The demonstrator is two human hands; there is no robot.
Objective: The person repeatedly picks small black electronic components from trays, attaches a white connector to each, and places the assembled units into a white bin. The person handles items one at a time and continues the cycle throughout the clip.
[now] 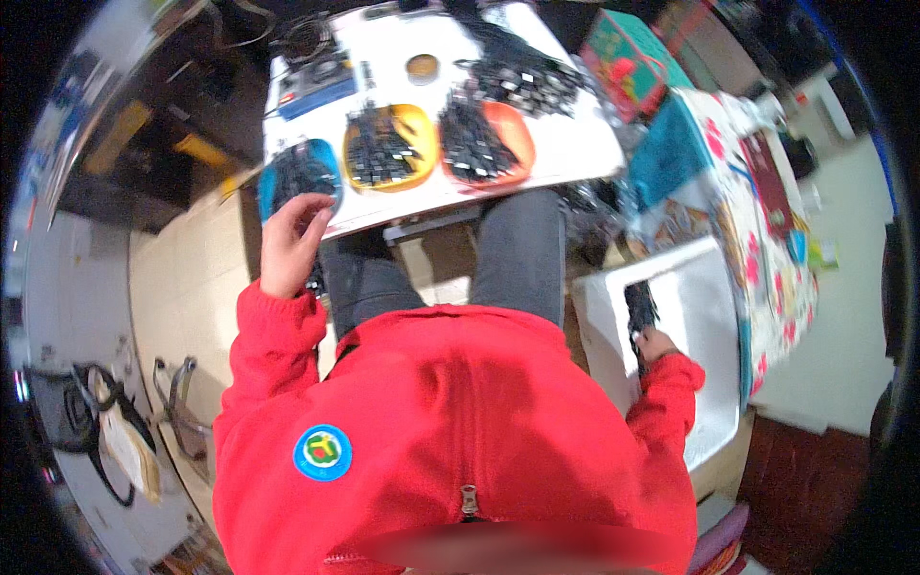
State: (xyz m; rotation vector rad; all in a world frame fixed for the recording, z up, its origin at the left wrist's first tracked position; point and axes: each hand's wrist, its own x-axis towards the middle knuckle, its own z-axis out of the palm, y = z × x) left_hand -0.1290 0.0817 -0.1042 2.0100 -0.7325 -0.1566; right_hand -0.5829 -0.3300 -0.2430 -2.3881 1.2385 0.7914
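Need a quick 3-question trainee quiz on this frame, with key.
1. True or false: the yellow bowl stands between the blue bowl and the orange bowl.
2. Which bowl is the left hand nearest? A) orange, B) yellow, C) blue.
3. Which container is the right hand at, and what lies by its fingers?

Key:
1. True.
2. C.
3. The white bin; black parts lie by its fingers.
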